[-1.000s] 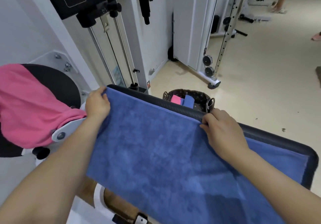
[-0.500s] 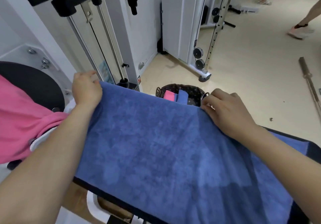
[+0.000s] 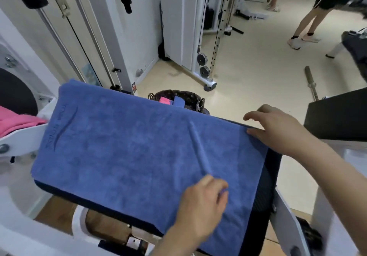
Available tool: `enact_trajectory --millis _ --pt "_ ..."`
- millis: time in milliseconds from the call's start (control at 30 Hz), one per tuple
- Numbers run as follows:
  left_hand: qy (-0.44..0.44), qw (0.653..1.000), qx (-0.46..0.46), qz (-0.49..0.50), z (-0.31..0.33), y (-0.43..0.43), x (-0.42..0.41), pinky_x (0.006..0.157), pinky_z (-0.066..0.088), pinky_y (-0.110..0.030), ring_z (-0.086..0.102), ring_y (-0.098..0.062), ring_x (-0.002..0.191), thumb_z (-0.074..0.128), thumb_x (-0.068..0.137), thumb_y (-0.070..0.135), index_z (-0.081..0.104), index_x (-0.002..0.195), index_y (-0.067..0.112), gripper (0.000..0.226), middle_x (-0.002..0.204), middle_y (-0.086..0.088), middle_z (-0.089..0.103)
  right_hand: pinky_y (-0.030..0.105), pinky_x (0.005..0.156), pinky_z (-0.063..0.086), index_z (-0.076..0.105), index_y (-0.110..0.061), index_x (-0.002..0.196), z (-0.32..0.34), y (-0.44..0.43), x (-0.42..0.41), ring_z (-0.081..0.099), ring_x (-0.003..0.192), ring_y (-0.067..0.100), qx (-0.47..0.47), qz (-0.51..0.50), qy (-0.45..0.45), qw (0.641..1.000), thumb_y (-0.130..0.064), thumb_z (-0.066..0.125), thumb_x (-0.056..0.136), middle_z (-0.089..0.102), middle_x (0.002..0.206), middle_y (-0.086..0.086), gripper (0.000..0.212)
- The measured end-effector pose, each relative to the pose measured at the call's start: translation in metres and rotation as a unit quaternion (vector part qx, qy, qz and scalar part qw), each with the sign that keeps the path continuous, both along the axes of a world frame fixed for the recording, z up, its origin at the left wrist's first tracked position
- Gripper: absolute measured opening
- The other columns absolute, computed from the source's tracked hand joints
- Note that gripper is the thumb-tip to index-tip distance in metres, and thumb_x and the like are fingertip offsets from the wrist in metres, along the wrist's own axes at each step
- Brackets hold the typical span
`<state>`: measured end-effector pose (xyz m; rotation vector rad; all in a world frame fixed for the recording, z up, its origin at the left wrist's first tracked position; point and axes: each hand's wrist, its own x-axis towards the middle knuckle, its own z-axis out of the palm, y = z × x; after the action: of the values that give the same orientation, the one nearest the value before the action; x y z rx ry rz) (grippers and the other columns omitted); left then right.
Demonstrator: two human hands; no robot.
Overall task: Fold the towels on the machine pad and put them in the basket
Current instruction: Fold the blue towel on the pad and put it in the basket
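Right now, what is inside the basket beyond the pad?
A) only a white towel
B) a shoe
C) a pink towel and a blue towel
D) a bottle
C: a folded pink towel and a folded blue towel stand up inside the dark basket.

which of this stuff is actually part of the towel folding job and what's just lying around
Part of the job:
- blue towel spread on the machine pad, gripped by the left hand and the right hand
- pink towel at the left
- basket beyond the pad, with folded towels inside

Just lying about:
- metal bar on the floor
- pulley wheels on the cable machine
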<state>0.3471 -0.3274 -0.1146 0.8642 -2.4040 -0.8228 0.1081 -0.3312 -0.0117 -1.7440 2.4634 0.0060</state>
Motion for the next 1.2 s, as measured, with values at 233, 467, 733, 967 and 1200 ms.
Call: enact_trajectory --millis 233,467,733,967,1200 --pt "-0.176 0.979 -0.093 0.053 -0.015 0.054 -0.035 0.035 0.037 -0.022 0.055 -0.004 0.052 0.043 0.067 0.066 0.052 0.068 0.031 0.036 0.069 0.014 0.051 0.034 0.061 0.044 0.061 -0.017 0.095 -0.014 0.001 -0.007 0.053 0.084 0.027 -0.124 0.146 0.008 0.981 -0.004 0.067 0.078 0.054 0.094 0.002 0.022" --pt "-0.155 0.977 -0.004 0.15 -0.006 0.065 -0.042 0.044 0.038 -0.027 0.052 -0.008 0.057 0.054 0.074 0.042 0.053 0.065 0.024 0.02 0.069 0.009 0.05 0.03 0.053 0.045 0.061 -0.017 0.092 -0.02 0.02 -0.018 0.056 0.077 0.024 -0.056 0.356 0.023 0.932 -0.027 0.064 0.077 0.054 0.091 0.0 0.017" --pt "0.083 0.915 0.304 0.252 0.005 0.058 -0.025 0.069 0.038 -0.025 0.045 -0.001 0.063 0.043 0.091 0.03 0.047 0.073 0.021 0.021 0.062 0.016 0.05 0.035 0.061 0.048 0.064 -0.029 0.095 -0.013 0.018 -0.032 0.058 0.089 0.022 -0.068 0.361 0.072 0.927 -0.02 0.058 0.084 0.061 0.098 -0.008 0.015" --pt "0.046 0.935 0.231 0.266 0.031 0.042 0.013 0.061 0.041 -0.012 0.051 -0.001 0.063 0.059 0.085 0.01 0.054 0.092 0.037 0.028 0.076 0.01 0.058 0.019 0.065 0.055 0.073 -0.012 0.088 0.031 -0.027 0.003 0.066 0.076 0.017 -0.064 0.144 -0.403 0.902 -0.003 0.06 0.088 0.071 0.09 0.001 0.015" --pt "0.01 0.936 0.182 0.301 0.052 -0.009 0.117 0.061 0.042 -0.009 0.061 0.001 0.07 0.058 0.076 -0.002 0.066 0.086 0.029 0.033 0.075 0.019 0.067 0.032 0.062 0.061 0.073 -0.009 0.086 0.041 -0.101 0.089 0.066 0.067 0.02 -0.109 0.107 -0.436 0.887 -0.006 0.07 0.084 0.07 0.075 0.007 0.005"
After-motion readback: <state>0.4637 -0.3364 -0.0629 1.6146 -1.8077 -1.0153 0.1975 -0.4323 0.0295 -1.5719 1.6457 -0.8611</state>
